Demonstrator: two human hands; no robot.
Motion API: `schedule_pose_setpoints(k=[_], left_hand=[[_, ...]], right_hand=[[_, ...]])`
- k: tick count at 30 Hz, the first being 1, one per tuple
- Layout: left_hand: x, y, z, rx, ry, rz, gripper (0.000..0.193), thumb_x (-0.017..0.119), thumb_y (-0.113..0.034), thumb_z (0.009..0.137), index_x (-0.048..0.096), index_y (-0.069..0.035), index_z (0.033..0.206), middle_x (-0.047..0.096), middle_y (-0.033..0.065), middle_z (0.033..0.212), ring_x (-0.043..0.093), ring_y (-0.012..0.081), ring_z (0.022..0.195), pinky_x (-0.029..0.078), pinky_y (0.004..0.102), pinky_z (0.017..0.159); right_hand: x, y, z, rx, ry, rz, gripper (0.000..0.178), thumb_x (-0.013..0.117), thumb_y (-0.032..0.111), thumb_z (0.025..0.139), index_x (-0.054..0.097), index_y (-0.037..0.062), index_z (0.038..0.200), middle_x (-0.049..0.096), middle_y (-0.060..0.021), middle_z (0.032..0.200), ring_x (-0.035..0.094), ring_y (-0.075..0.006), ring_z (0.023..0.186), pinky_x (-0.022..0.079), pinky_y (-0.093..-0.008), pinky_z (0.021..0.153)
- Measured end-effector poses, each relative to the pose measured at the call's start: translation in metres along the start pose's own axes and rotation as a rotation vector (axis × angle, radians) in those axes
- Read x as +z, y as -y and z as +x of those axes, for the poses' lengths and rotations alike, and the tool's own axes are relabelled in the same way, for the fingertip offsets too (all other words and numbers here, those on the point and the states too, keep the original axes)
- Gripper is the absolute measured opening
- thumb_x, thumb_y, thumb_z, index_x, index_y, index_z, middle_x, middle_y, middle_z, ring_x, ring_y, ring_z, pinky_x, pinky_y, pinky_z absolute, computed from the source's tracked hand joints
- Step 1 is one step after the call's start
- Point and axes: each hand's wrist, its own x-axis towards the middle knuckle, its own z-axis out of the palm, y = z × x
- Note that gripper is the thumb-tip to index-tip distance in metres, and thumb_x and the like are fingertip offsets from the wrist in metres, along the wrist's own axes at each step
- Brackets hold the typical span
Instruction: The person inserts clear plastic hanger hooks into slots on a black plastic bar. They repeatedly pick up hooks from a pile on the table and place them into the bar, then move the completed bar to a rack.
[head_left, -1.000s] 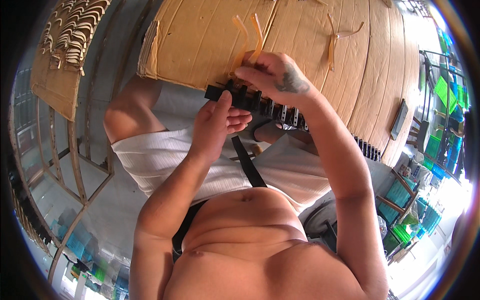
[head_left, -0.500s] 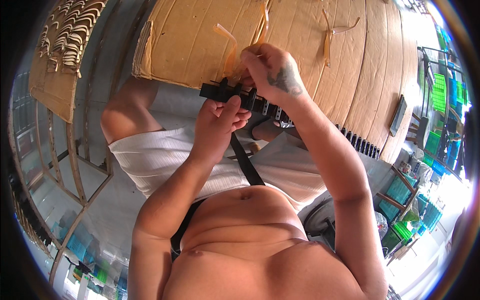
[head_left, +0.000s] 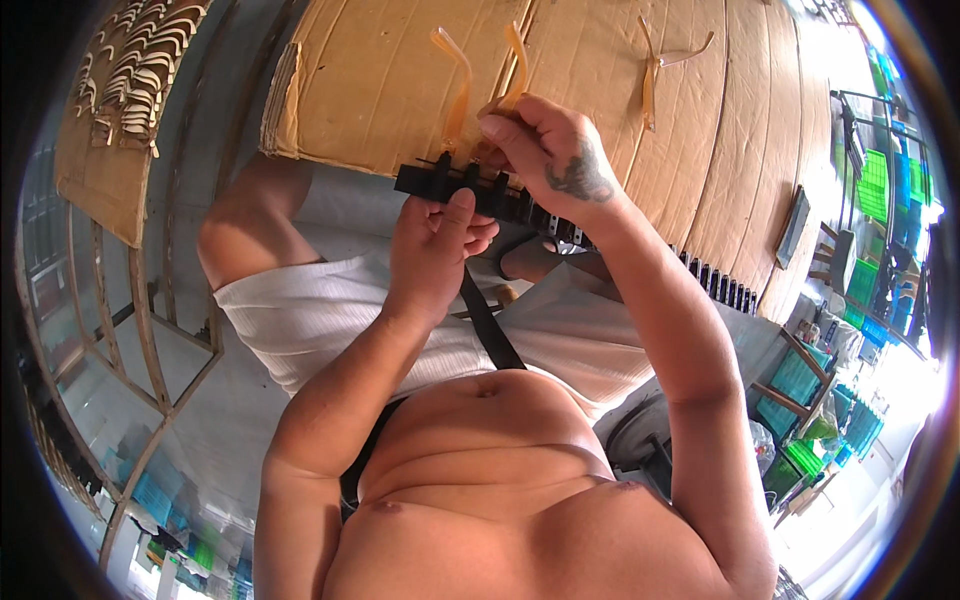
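My left hand (head_left: 433,235) grips a long black bar (head_left: 420,182) with upright clip-like posts, thumb on its near side. The bar lies along the near edge of the cardboard-covered table. A pair of amber translucent eyeglasses (head_left: 458,105) stands at the bar, its two curved temple arms pointing away from me. My right hand (head_left: 540,145) is closed in a pinch on the eyeglasses beside the right-hand temple arm. Its fingers hide the front of the frame, so how the frame meets the posts cannot be seen.
Another pair of amber eyeglasses (head_left: 650,75) lies farther right on the cardboard table top (head_left: 370,70). A row of small black clips (head_left: 720,285) lines the near right edge. A dark flat block (head_left: 795,228) rests at the right. At far left, a cardboard sheet (head_left: 105,195) bears several curved pieces.
My right hand and the eyeglasses have shifted slightly, and the right-hand temple arm has tilted a little left. My left hand keeps its grip on the bar.
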Motion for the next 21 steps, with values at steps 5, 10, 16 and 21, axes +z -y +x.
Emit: schedule_pose_setpoints(k=[5, 10, 16, 21], left_hand=[[-0.004, 0.004, 0.003, -0.009, 0.018, 0.001, 0.033, 0.058, -0.036, 0.094, 0.048, -0.005, 0.096, 0.064, 0.0095, 0.082, 0.066, 0.0174, 0.076, 0.054, 0.0287, 0.069], [-0.003, 0.006, 0.003, 0.009, -0.006, -0.009, 0.032, 0.058, -0.036, 0.094, 0.049, -0.006, 0.095, 0.064, 0.0081, 0.081, 0.066, 0.0172, 0.074, 0.054, 0.0285, 0.068], [-0.003, 0.006, 0.001, 0.023, 0.005, -0.019, 0.032, 0.057, -0.036, 0.094, 0.049, -0.005, 0.093, 0.065, 0.0090, 0.081, 0.067, 0.0177, 0.075, 0.055, 0.0297, 0.069], [-0.004, 0.004, 0.002, -0.012, -0.016, -0.034, 0.034, 0.059, -0.035, 0.093, 0.050, -0.003, 0.092, 0.065, 0.0110, 0.081, 0.066, 0.0181, 0.074, 0.054, 0.0296, 0.069]], right_hand=[[0.002, 0.001, 0.000, -0.060, -0.001, -0.007, 0.016, 0.060, 0.014, 0.089, 0.062, -0.0019, 0.089, 0.066, -0.0133, 0.069, 0.067, -0.0216, 0.063, 0.051, -0.0303, 0.058], [0.000, 0.010, 0.001, -0.069, 0.021, -0.096, 0.016, 0.061, 0.015, 0.089, 0.063, -0.0008, 0.089, 0.066, -0.0120, 0.068, 0.067, -0.0224, 0.062, 0.051, -0.0305, 0.057], [0.005, 0.005, -0.003, -0.133, -0.025, -0.218, 0.016, 0.061, 0.016, 0.088, 0.063, -0.0006, 0.088, 0.064, -0.0131, 0.066, 0.065, -0.0260, 0.060, 0.050, -0.0321, 0.055], [-0.001, 0.008, -0.001, -0.095, 0.062, -0.157, 0.017, 0.063, 0.017, 0.087, 0.064, -0.0001, 0.088, 0.064, -0.0138, 0.067, 0.065, -0.0279, 0.061, 0.050, -0.0331, 0.056]])
